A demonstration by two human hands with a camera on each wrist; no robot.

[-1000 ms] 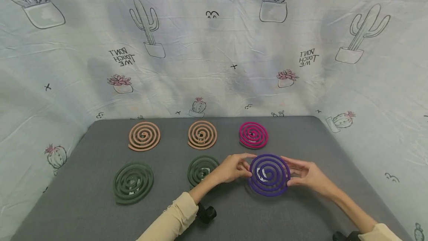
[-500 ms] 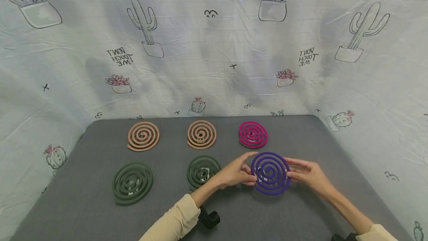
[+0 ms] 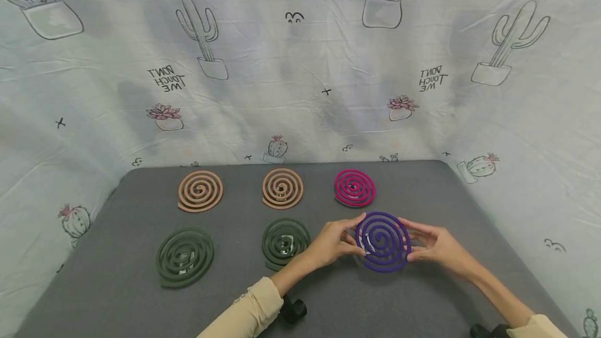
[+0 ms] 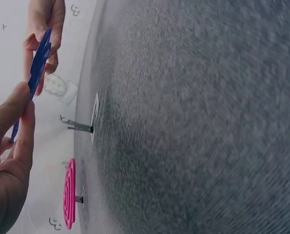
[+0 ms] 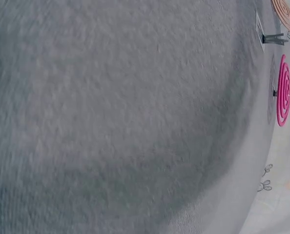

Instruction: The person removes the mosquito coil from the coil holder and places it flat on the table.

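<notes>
A purple mosquito coil (image 3: 382, 239) is held above the grey table between both hands, its spiral face towards the head camera. My left hand (image 3: 328, 244) pinches its left rim with thumb and fingers. At the opposite rim, my right hand (image 3: 441, 250) grips with thumb below and fingers above. The left wrist view shows the coil (image 4: 39, 63) nearly edge-on, while the right wrist view shows neither hand. Below and beyond it, a small metal stand (image 4: 80, 126) rises from the table. Behind the hands is a pink coil (image 3: 355, 188) raised on its own stand.
Two tan coils (image 3: 200, 191) (image 3: 283, 188) lie along the back of the grey table (image 3: 225, 306). Nearer are two dark green coils (image 3: 185, 257) (image 3: 284, 243), one partly behind the left wrist. A cactus-print cloth (image 3: 263, 93) surrounds the table.
The purple coil has shifted slightly right and up, with both hands still at its rim. The left hand has moved right and adjusted its fingers. The other coils have stayed in place.
</notes>
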